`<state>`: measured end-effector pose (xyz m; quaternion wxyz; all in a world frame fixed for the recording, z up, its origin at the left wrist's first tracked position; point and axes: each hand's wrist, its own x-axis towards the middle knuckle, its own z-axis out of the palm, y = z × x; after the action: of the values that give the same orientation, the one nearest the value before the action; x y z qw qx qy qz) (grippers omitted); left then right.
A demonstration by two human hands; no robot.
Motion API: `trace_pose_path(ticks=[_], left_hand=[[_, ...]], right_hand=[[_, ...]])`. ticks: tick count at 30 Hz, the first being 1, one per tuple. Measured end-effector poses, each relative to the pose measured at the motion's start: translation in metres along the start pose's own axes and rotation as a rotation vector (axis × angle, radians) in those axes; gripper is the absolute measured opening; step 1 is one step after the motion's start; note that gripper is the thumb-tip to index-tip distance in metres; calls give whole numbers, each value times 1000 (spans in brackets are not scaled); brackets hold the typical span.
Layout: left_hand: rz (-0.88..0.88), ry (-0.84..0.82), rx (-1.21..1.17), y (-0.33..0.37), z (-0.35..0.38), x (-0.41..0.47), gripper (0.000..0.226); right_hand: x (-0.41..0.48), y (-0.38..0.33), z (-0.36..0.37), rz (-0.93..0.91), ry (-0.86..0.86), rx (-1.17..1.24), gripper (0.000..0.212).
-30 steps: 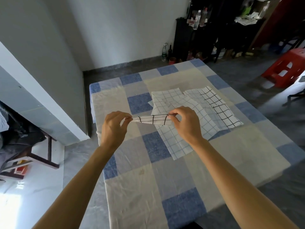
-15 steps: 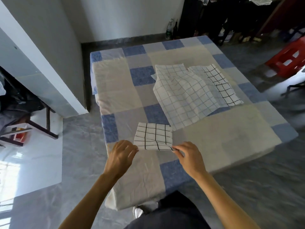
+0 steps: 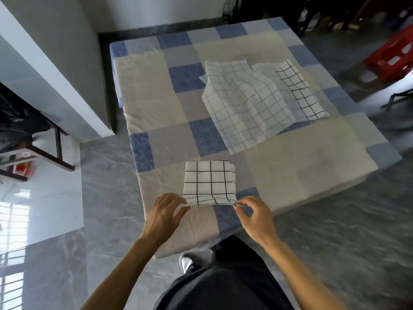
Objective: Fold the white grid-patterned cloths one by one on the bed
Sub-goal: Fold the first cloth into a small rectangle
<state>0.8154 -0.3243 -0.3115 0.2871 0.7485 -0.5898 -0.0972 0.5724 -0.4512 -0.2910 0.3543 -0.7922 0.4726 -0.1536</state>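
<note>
A small folded white cloth with a black grid [image 3: 210, 182] lies flat near the front edge of the bed [image 3: 156, 104]. My left hand [image 3: 164, 214] pinches its near left corner and my right hand [image 3: 254, 217] pinches its near right corner, both at the cloth's near edge. Farther back lies an unfolded white cloth with a pale blue grid [image 3: 243, 106], rumpled and spread out. Beside it on the right, partly under it, is another white cloth with a black grid [image 3: 299, 90].
The bed has a blue, grey and cream checked sheet. A white wall corner [image 3: 67, 70] stands to the left. A red plastic stool [image 3: 391, 54] is at the far right, a dark bench [image 3: 33, 151] at the left. My dark trousers and a shoe show below.
The folded black-grid cloth went from held up in the air to lying flat near the bed's front edge. Both hands came down and toward me, still pinching its near corners.
</note>
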Motion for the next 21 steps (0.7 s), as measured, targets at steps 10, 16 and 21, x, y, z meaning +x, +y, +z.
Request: trace_pose_path(ticks=[10,16,21], left_hand=[[-221,-97,-115,-4,29,41,27],[-443,-171,-187,1,36,64,32],[-559,-210,-231,19,32,71,29]], right_hand=[[28,8,-9,187,-30,149,12],[61,15,-9,307,-75,290,4],[78,24,-4,372,-260,325,34]])
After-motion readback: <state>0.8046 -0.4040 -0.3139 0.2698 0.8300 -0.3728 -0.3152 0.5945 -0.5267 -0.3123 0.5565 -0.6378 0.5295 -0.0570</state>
